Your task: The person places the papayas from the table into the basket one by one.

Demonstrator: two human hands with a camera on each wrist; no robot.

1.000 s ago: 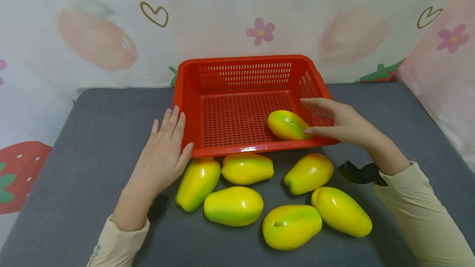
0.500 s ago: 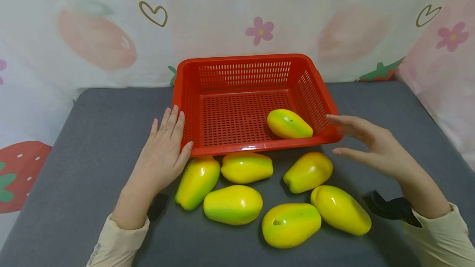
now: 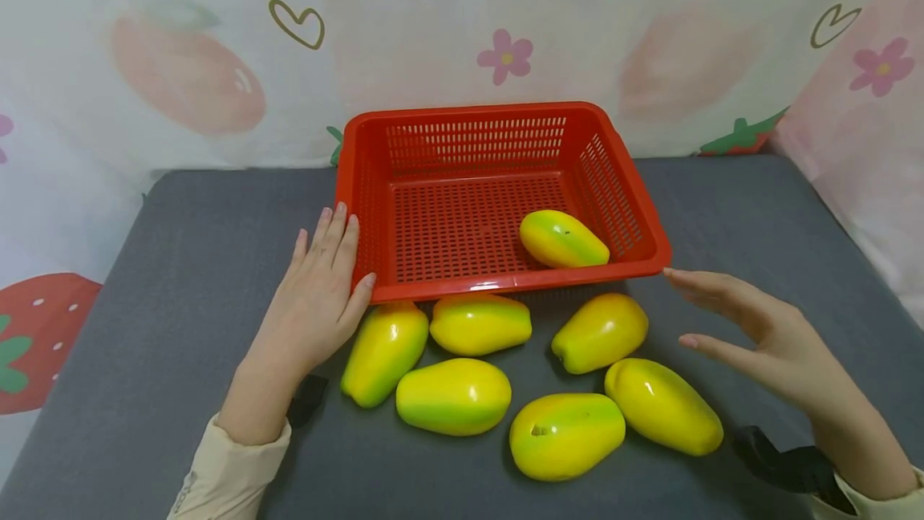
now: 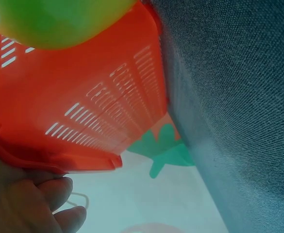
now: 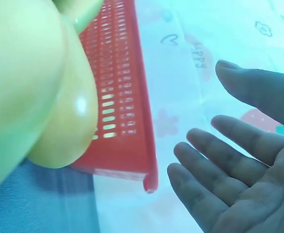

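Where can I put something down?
The gray tabletop is bare left of the left hand, and right of the red basket, beyond the right hand. Inside, there's room left of the lone fruit. Six fruits crowd the front.

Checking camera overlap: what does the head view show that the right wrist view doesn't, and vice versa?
Head view only: the left grip against the side of the red basket, the basket's inner floor, one whole fruit lying inside, and all six yellow-green fruits outside it.

Right wrist view only: the palm of the right grip, turned to the camera with thumb and four fingers in view, and green showing through the basket's slots.

Both: the right grip, the basket, some fruits, the grey tabletop and the printed backdrop.
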